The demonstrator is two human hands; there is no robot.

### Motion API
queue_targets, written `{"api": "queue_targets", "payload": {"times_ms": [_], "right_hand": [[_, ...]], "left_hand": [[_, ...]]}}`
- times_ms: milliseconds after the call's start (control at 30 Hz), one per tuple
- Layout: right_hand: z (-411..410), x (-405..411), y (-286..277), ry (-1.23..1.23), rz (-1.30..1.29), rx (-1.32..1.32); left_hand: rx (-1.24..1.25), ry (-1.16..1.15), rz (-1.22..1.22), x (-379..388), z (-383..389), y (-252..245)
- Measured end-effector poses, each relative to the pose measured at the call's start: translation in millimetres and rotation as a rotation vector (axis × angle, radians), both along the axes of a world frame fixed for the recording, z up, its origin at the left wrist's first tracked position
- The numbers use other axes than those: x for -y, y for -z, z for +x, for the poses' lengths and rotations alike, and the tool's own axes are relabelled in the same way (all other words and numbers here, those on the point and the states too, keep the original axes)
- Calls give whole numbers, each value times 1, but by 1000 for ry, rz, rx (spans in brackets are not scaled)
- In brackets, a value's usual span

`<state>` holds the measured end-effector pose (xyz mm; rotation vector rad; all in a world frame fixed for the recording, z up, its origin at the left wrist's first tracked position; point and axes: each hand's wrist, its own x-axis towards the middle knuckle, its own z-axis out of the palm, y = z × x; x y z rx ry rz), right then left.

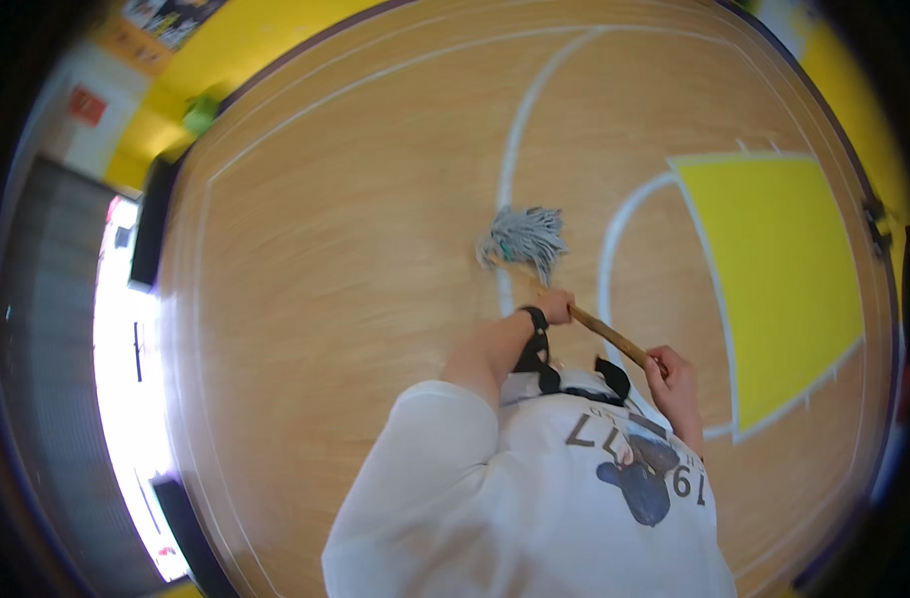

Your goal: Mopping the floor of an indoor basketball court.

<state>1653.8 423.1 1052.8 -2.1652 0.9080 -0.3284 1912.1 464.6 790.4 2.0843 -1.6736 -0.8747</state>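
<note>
A string mop with a grey yarn head (531, 233) rests on the wood-look court floor (335, 247), across a curved white line. Its wooden handle (608, 330) slants down to the right, towards my body. My left hand (556, 306) is wrapped around the lower part of the handle, close to the mop head. Around that wrist is a black strap (535, 320). Higher up, my right hand (670, 374) grips the handle near its upper end. A bit of green shows at the base of the yarn.
White court lines surround me, and a yellow painted area (783, 291) lies to the right. Yellow walls (253, 30) with a dark base edge bound the floor. At left, a bright doorway (126, 374) opens beneath a grey roller shutter (59, 351), between dark low blocks (154, 224).
</note>
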Motion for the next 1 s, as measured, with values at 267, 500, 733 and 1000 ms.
{"api": "queue_targets", "payload": {"times_ms": [267,500,733,1000], "right_hand": [[94,-7,42,-593,82,-8],[178,11,94,-845,48,69],[230,33,144,-816,4,110],[281,51,62,-343,12,-104]], "left_hand": [[-43,-542,172,-161,40,21],[86,-909,303,-206,56,41],[70,-670,608,-185,111,47],[-70,-218,448,-93,218,31]]}}
